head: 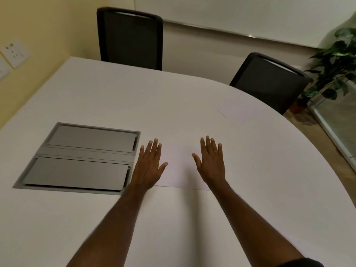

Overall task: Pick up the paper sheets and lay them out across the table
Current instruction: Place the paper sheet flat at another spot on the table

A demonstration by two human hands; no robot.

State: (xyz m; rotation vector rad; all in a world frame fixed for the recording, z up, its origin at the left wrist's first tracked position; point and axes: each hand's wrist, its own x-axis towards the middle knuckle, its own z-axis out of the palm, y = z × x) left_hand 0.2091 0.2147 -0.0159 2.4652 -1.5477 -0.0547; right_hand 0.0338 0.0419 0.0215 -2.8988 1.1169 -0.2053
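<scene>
A white paper sheet [180,166] lies flat on the white table [192,218] in front of me. My left hand [149,166] rests palm down on its left edge, fingers spread. My right hand [211,163] lies flat on its right part, fingers also apart. Neither hand holds anything. A second white sheet [236,112] lies further off to the right, near the table's curved far edge, apart from both hands.
A grey metal cable box [82,157] with two closed lids is set into the table just left of my left hand. Two black chairs [131,38] [269,81] stand behind the table. A potted plant [335,62] is at the far right.
</scene>
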